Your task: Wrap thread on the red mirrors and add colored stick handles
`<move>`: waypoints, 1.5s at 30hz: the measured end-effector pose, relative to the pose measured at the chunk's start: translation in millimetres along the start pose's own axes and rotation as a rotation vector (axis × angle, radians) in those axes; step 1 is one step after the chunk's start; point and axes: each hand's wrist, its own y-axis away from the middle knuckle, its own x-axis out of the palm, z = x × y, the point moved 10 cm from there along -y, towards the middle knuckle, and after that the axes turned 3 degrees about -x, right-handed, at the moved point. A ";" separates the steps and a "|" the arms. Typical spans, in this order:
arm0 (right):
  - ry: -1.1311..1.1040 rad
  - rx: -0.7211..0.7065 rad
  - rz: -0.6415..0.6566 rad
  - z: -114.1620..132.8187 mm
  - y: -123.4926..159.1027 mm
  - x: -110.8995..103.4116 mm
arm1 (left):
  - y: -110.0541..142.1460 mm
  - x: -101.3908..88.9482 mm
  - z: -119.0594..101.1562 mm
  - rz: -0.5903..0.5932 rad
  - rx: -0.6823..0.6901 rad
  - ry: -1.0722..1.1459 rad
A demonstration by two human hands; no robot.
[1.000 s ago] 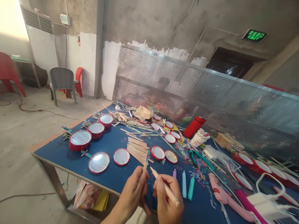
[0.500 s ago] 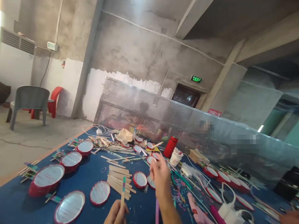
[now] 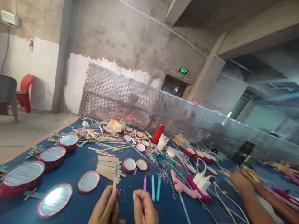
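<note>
Dropped back from its raised position over the table, the right hand (image 3: 144, 207) now sits low at the near side of the blue worktop (image 3: 72, 165), its fingers curled; whether it holds anything cannot be told. Beside it but apart, the left hand (image 3: 105, 207) clamps a wooden craft stick (image 3: 114, 182) upright between thumb and fingers, its tip striped in teal.

Directly ahead of the left hand lies a loose stack of flat craft sticks (image 3: 107, 166). To its right are two small red-rimmed round mirrors (image 3: 129, 165), while pink, pale blue and teal sticks (image 3: 153, 188) lie ahead of the right hand. Larger red-backed round mirrors (image 3: 54, 200) line the worktop's left side. Farther right lie green-handled pliers (image 3: 165, 160), a pink hot glue gun (image 3: 179, 186) and a white plug adapter (image 3: 201, 182) with trailing cords.

At the right edge of the worktop, a co-worker's hands (image 3: 243, 182) hold a green stick (image 3: 253, 176). Toward the far edge stand a red flask (image 3: 157, 133) and a paper cup (image 3: 162, 142). Beyond them, a perforated metal screen (image 3: 126, 90) partly hides a seated person (image 3: 133, 104).
</note>
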 end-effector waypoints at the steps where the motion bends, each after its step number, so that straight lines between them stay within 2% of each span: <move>1: 0.001 -0.004 0.025 3.9 0.0 -3.1 | -1.0 3.0 -0.4 0.038 0.009 -0.036; 5: 0.045 -0.003 0.097 8.9 4.7 -14.8 | 1.8 14.2 -31.5 0.156 0.339 -0.424; 8: 0.101 -0.013 0.102 7.0 2.6 -26.8 | 3.3 19.3 -35.4 0.222 0.401 -0.551; 11: 0.192 -0.110 0.115 10.3 -5.7 -36.6 | 3.7 21.9 -31.9 0.253 0.371 -0.591; 14: 0.410 -0.224 0.161 8.3 -14.6 -41.3 | 2.2 21.9 -26.9 0.245 0.289 -0.565; 19: 0.707 -0.257 0.166 -22.5 -37.1 -57.1 | -1.6 22.6 -6.8 0.227 0.044 -0.380; 22: 0.890 -0.258 0.211 -42.3 -53.7 -59.1 | -0.6 24.0 0.4 0.197 -0.028 -0.349; 25: 1.039 -0.271 0.300 -56.4 -64.7 -51.8 | 0.6 25.4 3.4 0.180 -0.077 -0.373; 31: 1.215 -0.315 0.429 -65.2 -67.9 -44.4 | 0.3 31.6 -7.9 0.200 -0.007 -0.498; 37: 1.311 -0.372 0.488 -56.0 -63.0 -52.1 | 0.2 30.3 -4.4 0.201 -0.031 -0.435; 43: 1.289 -0.387 0.452 -49.4 -56.2 -52.2 | 1.7 32.3 -1.6 0.201 -0.039 -0.459; 45: 1.256 -0.389 0.390 -43.4 -55.7 -53.6 | 2.3 33.3 -1.4 0.202 -0.042 -0.472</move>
